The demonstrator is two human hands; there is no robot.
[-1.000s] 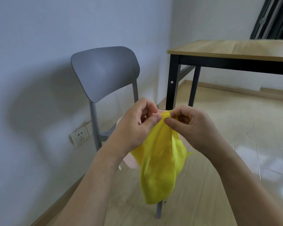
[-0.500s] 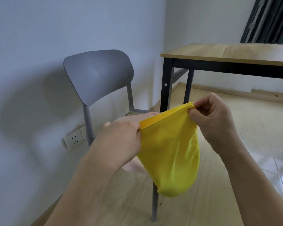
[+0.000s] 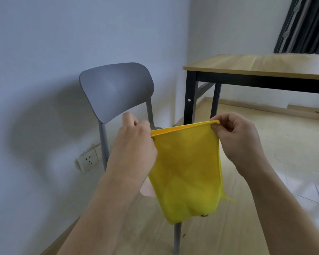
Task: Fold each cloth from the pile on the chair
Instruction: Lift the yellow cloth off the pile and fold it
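A yellow cloth (image 3: 186, 170) hangs doubled in the air in front of the grey chair (image 3: 116, 89). My left hand (image 3: 134, 142) pinches its top left corner. At the top right corner my right hand (image 3: 238, 142) pinches it too, so the upper edge is stretched flat between them. A bit of pink cloth (image 3: 147, 188) shows below my left wrist, on the chair seat. The rest of the seat is hidden behind my arm and the yellow cloth.
A wooden table with black legs (image 3: 256, 69) stands to the right behind the chair. A wall socket (image 3: 87, 161) sits low on the wall at left. Dark curtains (image 3: 302, 24) hang at the upper right. Pale wood floor (image 3: 265, 144) lies beyond.
My hands were together at the cloth's top a second ago. They have moved apart, spreading the top edge wide. The cloth now hangs flatter and broader.
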